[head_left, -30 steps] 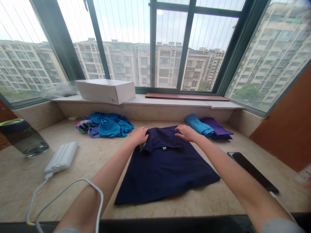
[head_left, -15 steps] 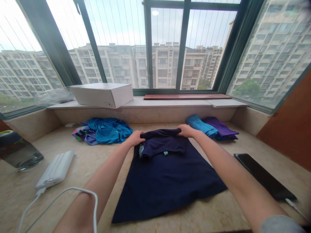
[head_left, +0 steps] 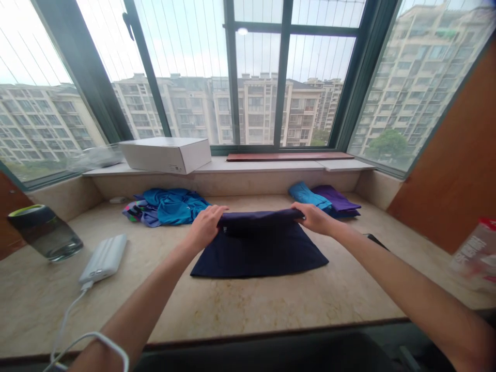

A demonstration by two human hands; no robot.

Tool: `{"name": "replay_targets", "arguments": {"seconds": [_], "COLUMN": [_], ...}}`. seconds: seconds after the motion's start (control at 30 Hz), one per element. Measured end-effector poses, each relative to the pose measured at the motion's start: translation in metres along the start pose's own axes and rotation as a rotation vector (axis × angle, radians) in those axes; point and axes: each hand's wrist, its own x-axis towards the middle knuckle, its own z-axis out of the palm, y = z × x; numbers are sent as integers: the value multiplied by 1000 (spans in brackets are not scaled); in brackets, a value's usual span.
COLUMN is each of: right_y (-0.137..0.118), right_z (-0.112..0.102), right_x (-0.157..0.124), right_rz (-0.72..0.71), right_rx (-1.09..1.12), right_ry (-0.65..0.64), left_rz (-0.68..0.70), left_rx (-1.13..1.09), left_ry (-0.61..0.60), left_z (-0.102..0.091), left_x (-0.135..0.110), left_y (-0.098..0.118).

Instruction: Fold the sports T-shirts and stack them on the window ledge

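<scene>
A dark navy garment (head_left: pixel 259 256), perhaps a T-shirt, lies on the stone counter with its far part folded over and lifted slightly. My left hand (head_left: pixel 207 225) grips the left end of the raised fold, fingers wrapped over it. At the right end, my right hand (head_left: pixel 314 218) pinches the same fold between thumb and fingers. The fold stretches fairly straight between both hands, and the wider hem rests flat on the nearer side. Behind my left hand sits a crumpled blue cloth pile (head_left: pixel 172 205). Folded light blue cloth (head_left: pixel 309 195) and purple cloth (head_left: pixel 336 200) lie behind my right hand.
On the left stand a dark bottle (head_left: pixel 46 235) and a white power bank (head_left: pixel 104 258) with a cable. A white box (head_left: pixel 165 154) rests on the window ledge. A phone (head_left: pixel 375 239) is partly hidden by my right forearm; a plastic package (head_left: pixel 478 256) stands far right.
The folded far part of the garment has been raised and drawn toward me, hiding the small tag. Less of the lower panel shows. The camera view has shifted, revealing the counter's front edge.
</scene>
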Motion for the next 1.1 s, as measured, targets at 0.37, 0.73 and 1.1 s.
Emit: {"name": "replay_targets", "arguments": {"seconds": [0.37,0.73,1.1], "right_y": [-47,-82,-37], "right_z": [30,48,101], "right_x": [-84,-56,24], "right_rz": [-273,-32,162], "right_rx": [-213,24,-147], "right_ry": [-213,-101,-289], "left_rz": [376,536,8], "left_rx": [62,-105,-12], "left_ry": [-161,-106,-257], "left_z": [19,20,77], "left_x": [-82,-44,-8], "left_y": [13,31,21]}}
